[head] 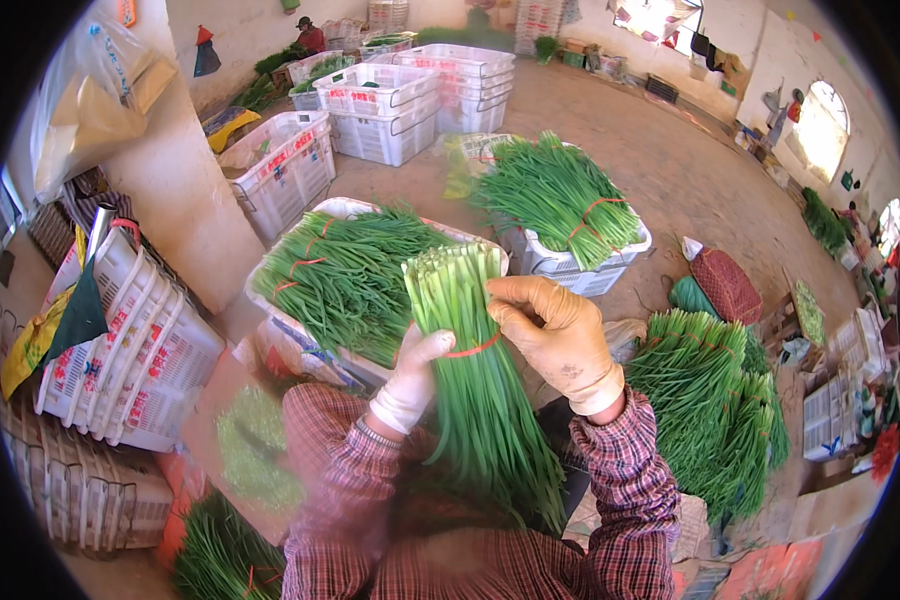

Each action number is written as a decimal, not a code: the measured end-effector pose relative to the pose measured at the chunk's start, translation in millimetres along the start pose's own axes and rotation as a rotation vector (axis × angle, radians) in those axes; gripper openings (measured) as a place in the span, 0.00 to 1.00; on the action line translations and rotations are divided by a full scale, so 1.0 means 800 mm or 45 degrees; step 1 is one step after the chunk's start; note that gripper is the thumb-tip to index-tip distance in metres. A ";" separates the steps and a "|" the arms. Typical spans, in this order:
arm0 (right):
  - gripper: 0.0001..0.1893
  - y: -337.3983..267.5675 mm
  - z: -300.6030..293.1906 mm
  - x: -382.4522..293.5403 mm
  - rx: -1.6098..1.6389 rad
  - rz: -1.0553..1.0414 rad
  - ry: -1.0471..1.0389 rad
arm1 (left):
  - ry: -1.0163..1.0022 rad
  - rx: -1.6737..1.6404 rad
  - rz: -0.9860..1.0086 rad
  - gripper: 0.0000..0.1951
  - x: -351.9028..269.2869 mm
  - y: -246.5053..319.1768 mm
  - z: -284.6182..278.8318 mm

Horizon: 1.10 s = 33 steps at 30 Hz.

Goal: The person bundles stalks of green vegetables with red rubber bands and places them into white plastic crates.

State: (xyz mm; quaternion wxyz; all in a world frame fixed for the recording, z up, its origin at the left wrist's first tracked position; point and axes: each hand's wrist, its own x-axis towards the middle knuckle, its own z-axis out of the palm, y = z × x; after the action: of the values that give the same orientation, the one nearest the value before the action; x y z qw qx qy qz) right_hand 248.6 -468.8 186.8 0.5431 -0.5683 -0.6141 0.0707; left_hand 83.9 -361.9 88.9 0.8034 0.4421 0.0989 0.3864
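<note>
A thick bunch of garlic chives [495,405] stands upright before me, its pale cut ends upward and its green leaves hanging down. A red band [474,348] is wrapped around its upper part. My left hand [411,375], in a white glove, grips the bunch from the left beside the band. At the right edge, just below the cut ends, the thumb and forefinger of my right hand [562,337] touch the stems. That hand wears a yellowish glove, and whether a stem is pinched there cannot be made out.
Banded chives fill a white plastic crate [294,337] ahead and another crate [581,279] farther right. More bundles [690,390] stand on the floor at my right. Stacked crates [131,345] lean at the left by a pillar [187,187]. A person [310,36] is at the back.
</note>
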 end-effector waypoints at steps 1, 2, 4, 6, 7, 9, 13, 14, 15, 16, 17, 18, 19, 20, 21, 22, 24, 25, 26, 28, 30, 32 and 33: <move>0.12 0.001 0.002 0.000 -0.014 -0.041 0.043 | -0.007 -0.016 -0.015 0.42 0.000 -0.001 0.000; 0.11 0.000 0.002 0.000 -0.047 -0.028 0.037 | -0.032 -0.033 -0.010 0.42 0.001 -0.002 0.002; 0.11 -0.003 0.002 -0.001 -0.107 0.002 0.025 | -0.057 -0.036 -0.048 0.43 -0.002 0.002 0.010; 0.13 -0.012 0.001 0.002 -0.251 0.008 0.016 | -0.065 -0.009 -0.055 0.43 -0.004 0.002 0.015; 0.14 -0.015 0.001 0.004 -0.323 0.010 0.011 | -0.060 0.021 -0.042 0.43 -0.005 0.001 0.017; 0.13 -0.013 0.002 0.006 -0.345 -0.006 0.012 | -0.053 0.064 -0.045 0.43 -0.008 -0.002 0.018; 0.11 0.001 -0.009 0.009 0.001 0.247 -0.161 | -0.064 0.126 -0.075 0.42 -0.012 0.000 0.022; 0.09 0.003 -0.012 0.009 0.148 0.353 -0.170 | -0.072 0.144 -0.074 0.42 -0.014 0.003 0.025; 0.08 0.004 -0.015 0.009 0.298 0.457 -0.182 | -0.117 0.161 -0.079 0.41 -0.014 0.007 0.029; 0.06 0.005 -0.017 0.008 0.449 0.561 -0.193 | -0.163 0.177 -0.085 0.41 -0.012 0.012 0.033; 0.06 0.002 -0.019 0.009 0.470 0.586 -0.192 | -0.210 0.193 -0.091 0.41 -0.010 0.014 0.035; 0.05 -0.005 -0.019 0.011 0.495 0.608 -0.192 | -0.205 0.186 -0.083 0.40 -0.011 0.012 0.031; 0.04 -0.008 -0.019 0.011 0.519 0.630 -0.191 | -0.201 0.179 -0.076 0.40 -0.011 0.007 0.025; 0.03 -0.007 -0.018 0.011 0.514 0.630 -0.199 | -0.198 0.172 -0.070 0.39 -0.011 0.002 0.019; 0.03 -0.005 -0.018 0.010 0.508 0.627 -0.208 | -0.183 0.168 -0.072 0.39 -0.011 -0.003 0.014; 0.02 -0.003 -0.018 0.010 0.502 0.624 -0.217 | -0.168 0.164 -0.075 0.39 -0.011 -0.007 0.010; 0.02 0.002 -0.022 0.008 0.659 0.638 -0.215 | -0.128 0.128 -0.076 0.38 -0.011 -0.011 0.005; 0.02 0.004 -0.023 0.008 0.737 0.644 -0.216 | -0.103 0.097 -0.075 0.38 -0.011 -0.012 0.004; 0.02 0.005 -0.022 0.007 0.759 0.673 -0.204 | -0.078 0.066 -0.074 0.38 -0.011 -0.013 0.003; 0.03 0.007 -0.017 0.008 0.807 0.727 -0.185 | -0.107 0.033 -0.082 0.39 -0.009 -0.014 0.002; 0.04 0.013 -0.010 0.003 0.872 0.729 -0.121 | -0.133 0.025 -0.072 0.40 -0.006 -0.017 0.001; 0.06 0.020 -0.006 -0.001 1.048 0.752 -0.060 | -0.158 0.040 -0.047 0.41 -0.003 -0.019 0.001; 0.06 0.024 -0.005 -0.002 1.198 0.770 -0.040 | -0.152 0.045 -0.048 0.42 -0.004 -0.017 0.003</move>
State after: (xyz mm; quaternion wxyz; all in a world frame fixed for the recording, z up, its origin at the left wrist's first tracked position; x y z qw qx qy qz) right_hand 263.2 -465.7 173.6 0.6844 -0.4145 -0.3340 0.4981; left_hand 90.1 -370.2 78.6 0.8071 0.4764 0.0661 0.3423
